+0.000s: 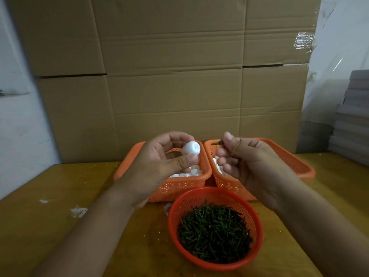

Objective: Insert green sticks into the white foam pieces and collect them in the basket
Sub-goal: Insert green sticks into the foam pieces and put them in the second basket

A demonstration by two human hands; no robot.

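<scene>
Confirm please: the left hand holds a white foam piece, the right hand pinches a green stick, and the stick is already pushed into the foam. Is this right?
Not quite. In the head view the green stick is not in the white foam piece; a clear gap separates them. The rest holds: the left hand holds the foam piece and the right hand pinches the stick.

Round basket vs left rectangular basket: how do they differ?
The round basket holds green sticks; the left basket holds white foam pieces. The round basket sits nearest the camera; the left basket stands behind it, partly hidden by the left hand. The round one looks redder. Both are perforated plastic.
</scene>
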